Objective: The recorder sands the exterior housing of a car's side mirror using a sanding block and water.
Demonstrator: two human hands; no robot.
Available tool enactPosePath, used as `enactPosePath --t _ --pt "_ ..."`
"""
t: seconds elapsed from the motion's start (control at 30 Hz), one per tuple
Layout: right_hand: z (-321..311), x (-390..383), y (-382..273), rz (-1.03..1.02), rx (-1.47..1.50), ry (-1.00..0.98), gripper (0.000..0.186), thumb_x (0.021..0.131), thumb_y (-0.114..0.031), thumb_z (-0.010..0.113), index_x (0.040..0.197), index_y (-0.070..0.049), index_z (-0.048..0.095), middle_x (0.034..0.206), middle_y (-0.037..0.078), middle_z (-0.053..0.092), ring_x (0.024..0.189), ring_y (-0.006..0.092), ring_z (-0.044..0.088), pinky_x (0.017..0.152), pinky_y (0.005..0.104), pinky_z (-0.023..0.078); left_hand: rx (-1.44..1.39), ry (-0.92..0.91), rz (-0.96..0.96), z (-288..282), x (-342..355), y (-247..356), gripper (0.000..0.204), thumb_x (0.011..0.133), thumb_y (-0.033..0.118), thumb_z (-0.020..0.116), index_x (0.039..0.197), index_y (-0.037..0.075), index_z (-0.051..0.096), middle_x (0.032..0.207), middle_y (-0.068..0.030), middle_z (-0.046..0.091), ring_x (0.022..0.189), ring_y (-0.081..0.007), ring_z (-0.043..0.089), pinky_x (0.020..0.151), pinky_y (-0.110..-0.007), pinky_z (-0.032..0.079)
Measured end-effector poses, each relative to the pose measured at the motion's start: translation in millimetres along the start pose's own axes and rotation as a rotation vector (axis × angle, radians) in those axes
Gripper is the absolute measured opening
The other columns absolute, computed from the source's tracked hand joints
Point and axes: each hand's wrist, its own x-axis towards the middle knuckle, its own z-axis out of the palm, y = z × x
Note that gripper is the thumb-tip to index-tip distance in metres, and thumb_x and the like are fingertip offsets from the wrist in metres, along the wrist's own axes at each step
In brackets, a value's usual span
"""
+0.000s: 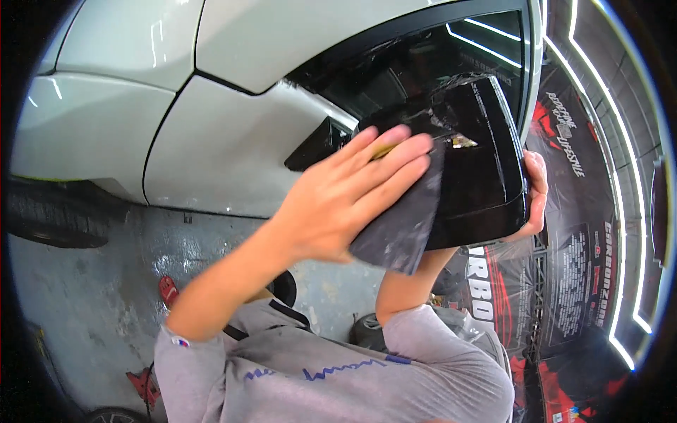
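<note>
Dark cloth [402, 225] lies under the flat, spread left hand [345, 201], pressed against a glossy black car mirror [483, 169]; the right hand [537, 194] grips the mirror's far edge.

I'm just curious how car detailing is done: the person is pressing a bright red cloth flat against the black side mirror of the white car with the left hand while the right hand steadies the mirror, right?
Not quite: the cloth is dark grey, not red, as the head view shows. The rest holds: the left hand presses it flat against the black side mirror of the white car, and the right hand steadies the mirror's outer edge.
</note>
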Motion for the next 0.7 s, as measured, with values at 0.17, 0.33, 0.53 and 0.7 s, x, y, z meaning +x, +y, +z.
enactPosePath --t 0.17,0.33,0.53,0.7 --pt "20 -5 -15 0.161 0.159 0.146 0.058 0.101 -0.037 0.026 0.105 0.005 0.065 0.1 0.017 0.063 0.104 0.025 0.059 0.102 0.0392 0.047 -0.085 0.016 0.037 0 19 2 0.069 0.089 0.038 0.059 0.143 -0.005 0.052 0.15 -0.0233 0.051 0.14 -0.0409 0.05 0.12 -0.051 0.031" --pt "13 -5 -8 0.081 0.048 0.064 0.053 0.102 -0.041 0.039 0.113 0.006 0.061 0.108 0.023 0.064 0.102 0.0296 0.065 0.098 0.0413 0.055 0.04 -0.004 -0.105 13 -72 -6 0.086 0.086 0.04 0.063 0.153 -0.005 0.038 0.161 -0.0276 0.034 0.147 -0.0445 0.038 0.12 -0.055 0.028" --pt "-115 76 12 0.281 0.13 -0.245 0.053 0.097 -0.047 0.052 0.13 -0.006 0.058 0.123 0.022 0.065 0.11 0.0368 0.066 0.101 0.0482 0.053 -0.187 0.208 -0.43 54 -57 55 0.093 0.078 0.021 0.071 0.155 -0.01 0.028 0.161 -0.0306 0.029 0.149 -0.0477 0.033 0.123 -0.053 0.024" --pt "-119 82 27 0.383 0.145 -0.469 0.06 0.094 -0.051 0.061 0.142 -0.015 0.056 0.132 0.022 0.066 0.115 0.0415 0.067 0.103 0.0528 0.052 -0.296 0.366 -0.57 56 -36 84 0.088 0.079 -0.001 0.064 0.156 -0.012 0.021 0.16 -0.0386 0.022 0.146 -0.0568 0.031 0.119 -0.059 0.025"
